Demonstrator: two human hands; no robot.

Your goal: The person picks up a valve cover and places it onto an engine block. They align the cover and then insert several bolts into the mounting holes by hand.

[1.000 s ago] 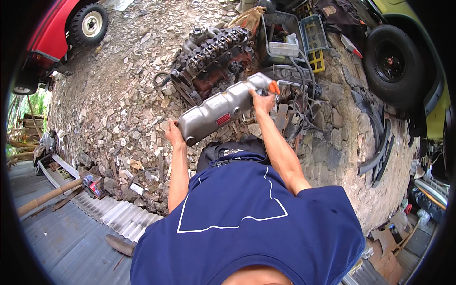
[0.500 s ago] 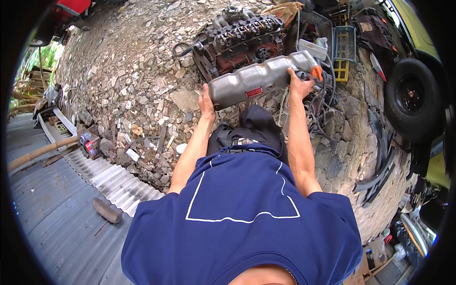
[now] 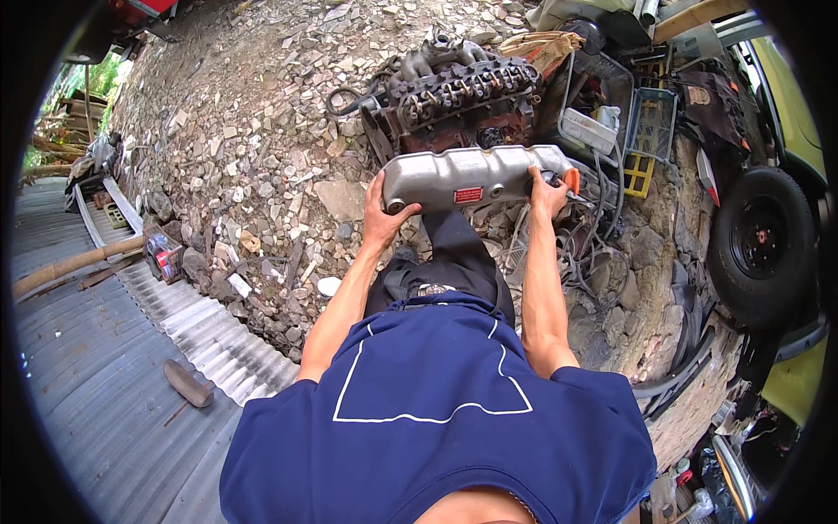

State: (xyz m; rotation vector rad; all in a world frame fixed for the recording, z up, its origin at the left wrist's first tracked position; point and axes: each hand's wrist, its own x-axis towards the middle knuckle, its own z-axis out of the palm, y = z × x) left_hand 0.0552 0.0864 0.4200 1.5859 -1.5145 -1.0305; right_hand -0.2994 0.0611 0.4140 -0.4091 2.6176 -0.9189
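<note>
One view only: a wide fisheye camera on the person's head, looking steeply down along the chest and both forearms, which rise from the lower edge toward the picture's middle. The blue shirt (image 3: 436,428) fills the near foreground, very close to the lens. Farther out lies the rubble-strewn ground (image 3: 253,131), with the engine block (image 3: 454,96) near the top centre. Straight lines bow toward the dark round rim: corrugated sheeting (image 3: 96,349) curves at the left, a car wheel (image 3: 759,244) at the right.
</note>
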